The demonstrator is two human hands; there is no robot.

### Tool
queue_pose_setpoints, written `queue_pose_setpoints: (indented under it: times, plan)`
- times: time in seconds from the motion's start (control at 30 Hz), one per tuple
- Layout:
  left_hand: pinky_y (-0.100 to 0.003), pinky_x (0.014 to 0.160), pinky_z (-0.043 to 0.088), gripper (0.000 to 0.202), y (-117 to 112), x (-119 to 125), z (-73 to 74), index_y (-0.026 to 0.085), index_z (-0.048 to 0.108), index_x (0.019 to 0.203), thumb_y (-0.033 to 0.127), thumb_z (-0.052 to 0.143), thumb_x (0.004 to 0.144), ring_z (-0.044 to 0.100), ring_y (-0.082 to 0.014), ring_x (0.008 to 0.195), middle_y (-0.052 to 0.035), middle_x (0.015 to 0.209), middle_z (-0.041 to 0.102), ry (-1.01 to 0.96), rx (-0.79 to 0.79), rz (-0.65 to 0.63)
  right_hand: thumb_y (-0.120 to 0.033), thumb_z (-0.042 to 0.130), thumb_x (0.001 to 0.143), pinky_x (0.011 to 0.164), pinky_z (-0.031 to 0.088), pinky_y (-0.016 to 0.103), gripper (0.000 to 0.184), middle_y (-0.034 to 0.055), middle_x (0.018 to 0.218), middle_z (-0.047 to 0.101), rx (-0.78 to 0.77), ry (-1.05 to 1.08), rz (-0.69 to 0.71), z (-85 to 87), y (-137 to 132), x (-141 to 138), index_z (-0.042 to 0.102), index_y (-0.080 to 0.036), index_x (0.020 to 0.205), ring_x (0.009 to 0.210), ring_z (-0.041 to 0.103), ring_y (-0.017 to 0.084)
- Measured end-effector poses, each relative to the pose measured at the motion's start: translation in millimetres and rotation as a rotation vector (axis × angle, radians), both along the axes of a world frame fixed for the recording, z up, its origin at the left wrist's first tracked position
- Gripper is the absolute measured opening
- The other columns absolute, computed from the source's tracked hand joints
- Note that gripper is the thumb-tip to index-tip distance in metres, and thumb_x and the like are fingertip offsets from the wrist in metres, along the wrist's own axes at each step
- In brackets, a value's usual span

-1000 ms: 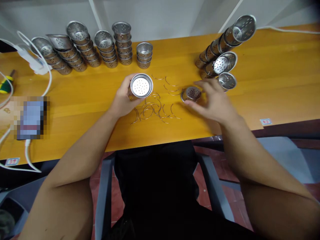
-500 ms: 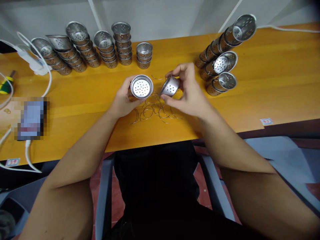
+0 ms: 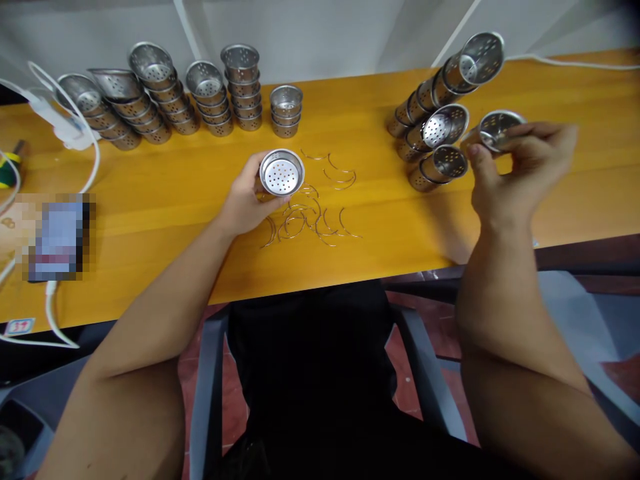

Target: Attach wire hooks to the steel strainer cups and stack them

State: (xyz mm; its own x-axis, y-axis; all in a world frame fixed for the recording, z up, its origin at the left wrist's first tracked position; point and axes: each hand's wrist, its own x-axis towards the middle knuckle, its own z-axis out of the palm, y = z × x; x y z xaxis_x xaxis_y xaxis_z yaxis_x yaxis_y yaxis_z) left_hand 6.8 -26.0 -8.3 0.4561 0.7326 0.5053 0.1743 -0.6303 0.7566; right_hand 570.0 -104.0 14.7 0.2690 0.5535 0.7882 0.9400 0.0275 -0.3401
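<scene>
My left hand (image 3: 250, 197) is closed around a perforated metal cup (image 3: 282, 173), its open mouth facing me and its holed bottom showing inside. Off to the right, my right hand (image 3: 525, 170) grips a second perforated metal cup (image 3: 500, 130) by its side, mouth up, in the air beside the right-hand stacks. The nearest of these is a short stack of cups (image 3: 433, 170), just left of my right fingertips. Several thin curved wires (image 3: 305, 220) lie loose on the table in front of and to the right of my left hand.
Several stacks of perforated cups (image 3: 215, 110) line the back left of the wooden table (image 3: 380, 233). A tall leaning stack (image 3: 435, 87) is at the back right. On the left lie a phone (image 3: 60, 237), white cables, a power strip (image 3: 75, 133) and a yellow-green-handled tool (image 3: 9, 170).
My right hand has moved right with its cup, from beside my left hand to the right-hand stacks, turning the cup mouth up. My left hand stays in place with its cup.
</scene>
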Motion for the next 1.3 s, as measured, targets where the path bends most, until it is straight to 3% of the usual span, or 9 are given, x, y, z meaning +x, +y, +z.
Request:
queue_pose_setpoints:
  times: [0.23,0.43,0.53,0.63,0.8,0.97,1.1,1.23,1.3]
  plan:
    - [-0.071,0.141,0.076,0.1,2,0,-1.7,0.032,0.064,0.179,0.061,0.115,0.098,0.075,-0.0497,0.173,-0.0188,0.176,0.076,0.004,-0.004,-0.005,-0.059,0.075,0.101,0.134,0.06,0.071,0.03,0.0313,0.156,0.083,-0.21,0.122,0.118,0.4,-29,-33,0.087,-0.032,0.108,0.153,0.078,0.046]
    - [-0.073,0.143,0.073,0.1,3,-2,-0.9,0.031,0.064,0.18,0.065,0.113,0.1,0.076,-0.0494,0.172,-0.0181,0.176,0.076,0.002,-0.013,-0.011,-0.069,0.077,0.103,0.134,0.064,0.064,0.057,0.0335,0.151,0.079,-0.091,0.046,0.228,-5.3,-25,-27,0.095,-0.021,0.128,0.151,0.081,0.043]
    - [-0.073,0.141,0.075,0.1,2,-2,-0.6,0.03,0.064,0.18,0.067,0.111,0.1,0.078,-0.0479,0.168,-0.0189,0.174,0.076,0.001,-0.005,-0.014,-0.04,0.094,0.09,0.139,0.063,0.062,0.041,0.0247,0.148,0.078,-0.099,0.029,0.138,-9.7,-20,-26,0.092,-0.025,0.128,0.155,0.079,0.041]
    - [-0.073,0.14,0.075,0.099,1,-1,0.2,0.029,0.064,0.179,0.069,0.11,0.101,0.077,-0.0487,0.171,-0.0196,0.171,0.077,0.009,0.001,0.0,-0.006,0.091,0.07,0.135,0.066,0.057,0.05,0.018,0.138,0.08,-0.115,0.063,0.036,-10.6,-14,-34,0.089,-0.025,0.116,0.148,0.083,0.041]
    - [-0.07,0.139,0.077,0.099,2,-1,-1.5,0.029,0.063,0.179,0.065,0.112,0.101,0.076,-0.0492,0.172,-0.0188,0.172,0.077,0.006,0.034,0.005,0.004,0.087,0.069,0.134,0.064,0.057,0.056,0.0202,0.139,0.082,-0.112,0.073,-0.034,-4.1,-10,-44,0.088,-0.024,0.117,0.148,0.082,0.04]
    - [-0.07,0.134,0.08,0.098,7,-4,-6.1,0.034,0.06,0.182,0.061,0.111,0.103,0.078,-0.0473,0.168,-0.0172,0.174,0.075,0.001,0.053,-0.029,-0.002,0.098,0.078,0.134,0.062,0.06,0.044,0.0234,0.141,0.079,-0.029,0.057,-0.097,-8.9,8,-29,0.09,-0.023,0.116,0.155,0.079,0.042]
    - [-0.071,0.132,0.08,0.095,6,-4,-5.4,0.035,0.06,0.182,0.061,0.109,0.104,0.08,-0.0461,0.164,-0.0168,0.174,0.074,-0.028,0.083,-0.046,-0.037,0.113,0.096,0.132,0.062,0.065,0.037,0.0256,0.139,0.078,0.122,-0.036,-0.136,-4.9,19,-24,0.089,-0.021,0.119,0.154,0.077,0.043]
    - [-0.064,0.134,0.08,0.097,1,-3,-0.6,0.03,0.064,0.178,0.054,0.115,0.099,0.079,-0.0451,0.165,-0.0176,0.172,0.076,0.006,0.039,0.037,-0.076,0.07,0.123,0.119,0.068,0.066,0.06,0.0293,0.13,0.081,0.41,-0.206,0.321,31.1,-5,-75,0.089,-0.02,0.129,0.136,0.084,0.043]
    - [-0.06,0.132,0.081,0.094,2,-4,0.7,0.03,0.065,0.176,0.051,0.115,0.099,0.08,-0.0434,0.163,-0.017,0.171,0.077,0.004,0.026,0.069,-0.06,0.065,0.128,0.116,0.07,0.06,0.044,0.026,0.123,0.088,0.162,-0.166,0.498,51.6,-21,-113,0.088,-0.022,0.128,0.129,0.087,0.04]
